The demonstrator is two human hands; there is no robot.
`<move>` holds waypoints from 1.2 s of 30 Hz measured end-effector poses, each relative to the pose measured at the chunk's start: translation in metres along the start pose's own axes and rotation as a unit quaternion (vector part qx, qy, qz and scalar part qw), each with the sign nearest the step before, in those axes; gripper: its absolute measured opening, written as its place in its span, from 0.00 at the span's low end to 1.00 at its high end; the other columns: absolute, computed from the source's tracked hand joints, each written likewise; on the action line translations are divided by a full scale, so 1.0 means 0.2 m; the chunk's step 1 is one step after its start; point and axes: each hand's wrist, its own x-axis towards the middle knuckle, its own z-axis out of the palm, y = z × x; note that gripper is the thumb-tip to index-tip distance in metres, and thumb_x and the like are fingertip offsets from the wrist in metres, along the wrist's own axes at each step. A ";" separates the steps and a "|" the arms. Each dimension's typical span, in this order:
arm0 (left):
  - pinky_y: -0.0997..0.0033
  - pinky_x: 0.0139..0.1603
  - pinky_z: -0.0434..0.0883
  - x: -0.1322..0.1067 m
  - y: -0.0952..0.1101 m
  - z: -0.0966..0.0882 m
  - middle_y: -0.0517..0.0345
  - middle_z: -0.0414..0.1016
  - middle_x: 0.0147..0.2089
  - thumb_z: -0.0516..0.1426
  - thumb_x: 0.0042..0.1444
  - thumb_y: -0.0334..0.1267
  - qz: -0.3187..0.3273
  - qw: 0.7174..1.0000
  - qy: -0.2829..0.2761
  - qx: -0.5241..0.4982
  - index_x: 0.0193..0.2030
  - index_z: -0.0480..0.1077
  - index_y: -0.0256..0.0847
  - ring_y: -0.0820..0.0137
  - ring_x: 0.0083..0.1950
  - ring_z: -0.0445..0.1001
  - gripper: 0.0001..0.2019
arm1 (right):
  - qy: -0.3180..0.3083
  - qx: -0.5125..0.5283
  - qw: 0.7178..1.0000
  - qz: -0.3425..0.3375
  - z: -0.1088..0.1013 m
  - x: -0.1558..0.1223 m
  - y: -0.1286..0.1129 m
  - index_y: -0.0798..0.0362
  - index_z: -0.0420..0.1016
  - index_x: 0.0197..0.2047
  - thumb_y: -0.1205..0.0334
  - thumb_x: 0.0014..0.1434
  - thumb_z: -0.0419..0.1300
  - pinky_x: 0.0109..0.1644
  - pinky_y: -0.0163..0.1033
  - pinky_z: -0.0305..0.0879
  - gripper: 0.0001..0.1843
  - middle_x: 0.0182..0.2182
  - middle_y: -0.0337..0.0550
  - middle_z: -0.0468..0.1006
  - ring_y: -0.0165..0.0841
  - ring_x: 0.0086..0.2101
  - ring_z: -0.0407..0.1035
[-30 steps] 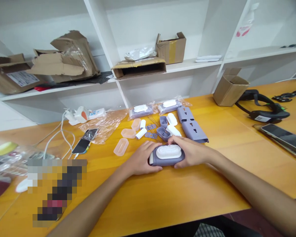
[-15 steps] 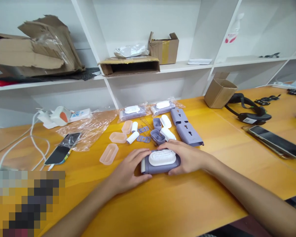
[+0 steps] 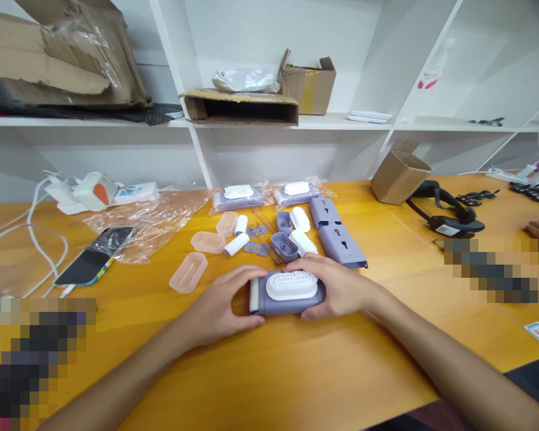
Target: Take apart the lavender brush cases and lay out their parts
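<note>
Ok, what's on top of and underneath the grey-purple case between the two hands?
A white bristled brush sits on the grey-purple case. Whatever lies under the case is covered; only table shows in front.

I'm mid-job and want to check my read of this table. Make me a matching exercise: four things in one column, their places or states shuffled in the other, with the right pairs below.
Things
1. White bristle pad
2. Peach trays
3. Black headset
4. Phone on the left

Places or states
A. With a white cable at its near end
B. Beside the cardboard box on the table
C. On the purple-grey case, between the left hand and right hand
D. Left of the white cylinders

Right pairs: 1-C, 2-D, 3-B, 4-A
</note>
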 end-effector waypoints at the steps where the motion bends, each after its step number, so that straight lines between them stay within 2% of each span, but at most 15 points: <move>1: 0.51 0.68 0.72 0.00 0.00 0.00 0.51 0.75 0.67 0.72 0.53 0.43 -0.002 1.000 -0.001 -0.005 0.66 0.68 0.51 0.52 0.66 0.75 0.35 | -0.001 0.001 1.000 -0.002 0.00 0.00 0.00 0.43 0.70 0.66 0.55 0.47 0.78 0.65 0.56 0.65 0.44 0.62 0.48 0.76 0.50 0.59 0.70; 5: 0.51 0.69 0.71 0.00 0.01 -0.01 0.51 0.77 0.65 0.73 0.52 0.46 -0.011 0.999 -0.001 -0.041 0.62 0.72 0.49 0.52 0.65 0.76 0.32 | 0.000 -0.001 1.000 -0.008 0.00 -0.01 0.01 0.44 0.71 0.66 0.55 0.47 0.78 0.64 0.56 0.66 0.44 0.61 0.48 0.77 0.49 0.58 0.71; 9: 0.51 0.69 0.70 0.01 0.00 -0.04 0.52 0.78 0.65 0.74 0.50 0.47 -0.025 0.995 -0.023 -0.090 0.61 0.73 0.48 0.54 0.65 0.76 0.32 | 0.005 -0.002 1.000 -0.002 0.01 -0.02 0.03 0.44 0.71 0.66 0.55 0.46 0.78 0.63 0.56 0.67 0.45 0.60 0.49 0.76 0.49 0.57 0.71; 13: 0.52 0.70 0.69 0.02 -0.02 -0.06 0.54 0.77 0.66 0.75 0.50 0.45 -0.017 0.992 -0.044 -0.121 0.61 0.75 0.50 0.55 0.66 0.75 0.31 | 0.005 0.005 1.000 0.003 0.01 -0.02 0.03 0.42 0.71 0.65 0.56 0.46 0.78 0.63 0.55 0.67 0.44 0.60 0.46 0.77 0.49 0.57 0.71; 23: 0.50 0.70 0.69 0.01 0.00 -0.05 0.52 0.76 0.66 0.70 0.51 0.33 0.003 0.996 -0.025 -0.083 0.62 0.72 0.48 0.55 0.66 0.75 0.30 | 0.006 0.006 1.000 0.002 0.00 -0.03 0.05 0.42 0.70 0.67 0.54 0.47 0.79 0.64 0.55 0.66 0.45 0.62 0.48 0.76 0.50 0.59 0.71; 29: 0.56 0.62 0.75 0.01 -0.01 -0.03 0.49 0.74 0.62 0.68 0.53 0.32 0.033 0.996 0.006 -0.077 0.61 0.71 0.47 0.58 0.60 0.76 0.28 | 0.012 0.006 1.000 0.015 0.00 -0.03 0.05 0.43 0.70 0.67 0.55 0.47 0.79 0.64 0.55 0.67 0.45 0.62 0.48 0.76 0.50 0.59 0.72; 36: 0.57 0.61 0.75 0.01 0.01 -0.04 0.51 0.73 0.59 0.69 0.52 0.31 0.027 0.997 0.005 -0.070 0.60 0.71 0.46 0.59 0.58 0.76 0.28 | 0.002 0.001 1.000 0.016 0.00 -0.03 0.05 0.43 0.70 0.67 0.54 0.48 0.79 0.65 0.56 0.67 0.45 0.63 0.48 0.75 0.50 0.60 0.71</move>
